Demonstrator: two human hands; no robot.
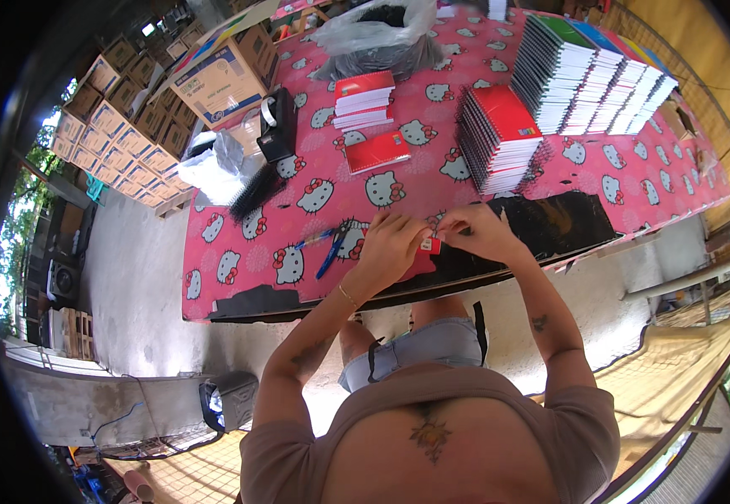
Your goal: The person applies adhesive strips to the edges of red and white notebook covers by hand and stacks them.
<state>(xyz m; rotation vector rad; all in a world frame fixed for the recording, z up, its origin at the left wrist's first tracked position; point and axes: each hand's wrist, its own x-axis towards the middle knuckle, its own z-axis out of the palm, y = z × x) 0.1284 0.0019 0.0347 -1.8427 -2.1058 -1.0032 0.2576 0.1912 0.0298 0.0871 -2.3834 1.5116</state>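
My left hand is over the table's near edge, its fingers closed on a small red piece with a white label. Whether this is a corner of a notebook, I cannot tell. Just right of it, my right hand has its fingertips pinched together close to the red piece; what they grip is too small to make out. Left of my left hand lie blue-handled pliers. Ahead of the hands are a single red notebook and a tall stack of red spiral notebooks.
A pink patterned cloth covers the table, with a black patch at its near edge. Around it are red booklets, multicoloured notebook stacks, a black machine, black wire spirals, a plastic sack and cartons.
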